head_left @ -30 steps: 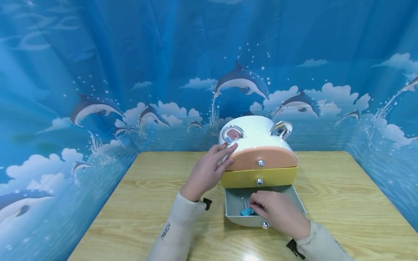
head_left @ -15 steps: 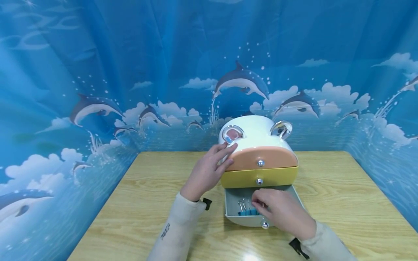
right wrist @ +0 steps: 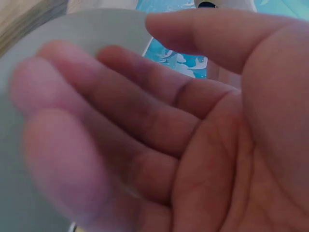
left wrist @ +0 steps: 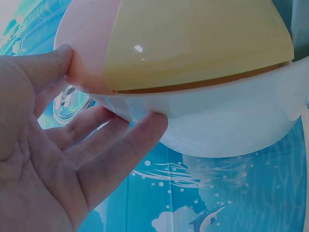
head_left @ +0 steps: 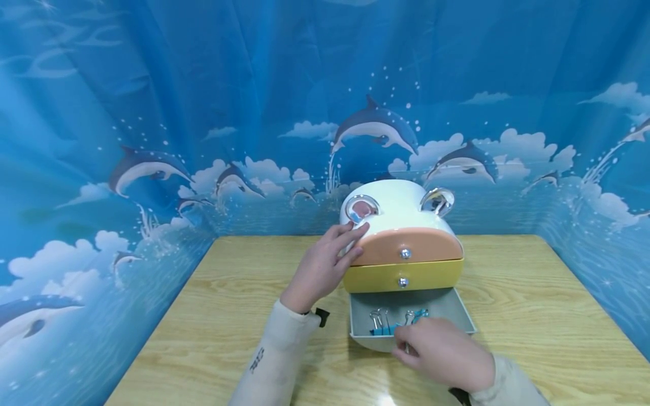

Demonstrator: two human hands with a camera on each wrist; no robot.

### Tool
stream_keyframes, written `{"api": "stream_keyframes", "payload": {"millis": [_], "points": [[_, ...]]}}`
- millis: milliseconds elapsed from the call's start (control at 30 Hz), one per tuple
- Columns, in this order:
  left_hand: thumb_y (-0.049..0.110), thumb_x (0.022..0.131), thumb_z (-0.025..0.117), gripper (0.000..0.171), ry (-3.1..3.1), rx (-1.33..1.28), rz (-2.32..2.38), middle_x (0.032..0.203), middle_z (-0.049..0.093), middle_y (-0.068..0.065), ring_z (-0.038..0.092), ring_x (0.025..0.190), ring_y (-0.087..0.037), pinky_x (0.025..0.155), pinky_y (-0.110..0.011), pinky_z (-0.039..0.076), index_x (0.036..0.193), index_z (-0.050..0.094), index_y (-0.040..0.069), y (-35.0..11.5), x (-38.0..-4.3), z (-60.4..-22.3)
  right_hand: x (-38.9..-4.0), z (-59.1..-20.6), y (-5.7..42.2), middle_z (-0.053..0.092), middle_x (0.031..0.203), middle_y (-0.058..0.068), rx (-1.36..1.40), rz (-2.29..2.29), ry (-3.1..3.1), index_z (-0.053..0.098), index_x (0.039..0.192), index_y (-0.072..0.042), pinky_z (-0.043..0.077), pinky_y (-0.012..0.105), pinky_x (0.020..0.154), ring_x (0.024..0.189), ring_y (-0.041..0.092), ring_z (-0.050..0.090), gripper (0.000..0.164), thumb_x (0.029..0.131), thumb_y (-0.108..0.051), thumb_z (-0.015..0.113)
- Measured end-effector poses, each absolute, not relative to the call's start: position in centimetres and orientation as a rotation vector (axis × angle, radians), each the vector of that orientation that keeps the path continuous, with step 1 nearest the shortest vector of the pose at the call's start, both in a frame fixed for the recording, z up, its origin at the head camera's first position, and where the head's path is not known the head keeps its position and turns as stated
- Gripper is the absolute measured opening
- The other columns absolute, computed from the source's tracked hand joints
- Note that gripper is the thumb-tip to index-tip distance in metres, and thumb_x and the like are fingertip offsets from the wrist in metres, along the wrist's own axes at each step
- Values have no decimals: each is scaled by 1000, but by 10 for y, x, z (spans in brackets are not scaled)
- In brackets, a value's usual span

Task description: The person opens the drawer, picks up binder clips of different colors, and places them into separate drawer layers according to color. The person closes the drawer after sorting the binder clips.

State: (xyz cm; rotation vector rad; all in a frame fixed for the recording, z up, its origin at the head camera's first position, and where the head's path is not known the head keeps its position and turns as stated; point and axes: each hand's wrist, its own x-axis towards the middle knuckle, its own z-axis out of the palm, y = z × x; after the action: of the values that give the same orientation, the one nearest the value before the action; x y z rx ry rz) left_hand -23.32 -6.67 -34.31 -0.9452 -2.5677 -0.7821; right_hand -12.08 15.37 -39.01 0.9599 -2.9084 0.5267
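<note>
A white cabinet (head_left: 391,197) shaped like an animal's head has an orange-pink top drawer (head_left: 386,246), a yellow middle drawer (head_left: 376,277) and a pulled-out grey bottom drawer (head_left: 447,304). Inside the grey drawer lie several blue binder clips (head_left: 384,331) with silver handles. My left hand (head_left: 322,265) rests on the cabinet's left side, thumb on the pink front, fingertips against the white shell. My right hand (head_left: 439,349) is in front of the grey drawer, blurred and covering its knob. In the right wrist view, its fingers are loosely bent, the thumb is apart, and nothing shows between them.
The cabinet stands on a wood-grain table (head_left: 244,293). Two shiny silver rings, like eyes (head_left: 438,202), stick up from its top. A blue dolphin-print curtain (head_left: 254,113) hangs behind and at both sides.
My right hand has pulled back from inside the grey drawer to its front, uncovering more binder clips that now lie spread along the front. My left hand has not moved.
</note>
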Motion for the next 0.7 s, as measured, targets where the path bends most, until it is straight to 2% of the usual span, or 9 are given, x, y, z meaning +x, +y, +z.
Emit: {"api": "stream_keyframes", "payload": {"millis": [167,400,700], "points": [[46,98,43,47,-2574,-938,-786,142,43,2,56,115,-19,91,-38,51,143,31,47,-64,-234,-342,-116,-389,155,44,58,-21,919,473,-2935,59,72,-26,35,22,47,52,-3,40,19,89,-31,63],[46,97,44,47,-2583,-938,-792,142,43,1,54,118,-19,93,-39,50,143,31,47,-63,-233,-339,-107,-390,157,44,54,-17,810,308,-2936,59,63,-25,34,28,44,50,3,44,29,86,-42,64],[46,98,44,47,-2589,-938,-741,140,45,2,54,117,-17,92,-38,51,142,31,48,-64,-232,-341,-106,-391,154,42,52,-17,787,408,-3012,60,63,-25,33,27,45,49,2,41,32,88,-46,61]]}}
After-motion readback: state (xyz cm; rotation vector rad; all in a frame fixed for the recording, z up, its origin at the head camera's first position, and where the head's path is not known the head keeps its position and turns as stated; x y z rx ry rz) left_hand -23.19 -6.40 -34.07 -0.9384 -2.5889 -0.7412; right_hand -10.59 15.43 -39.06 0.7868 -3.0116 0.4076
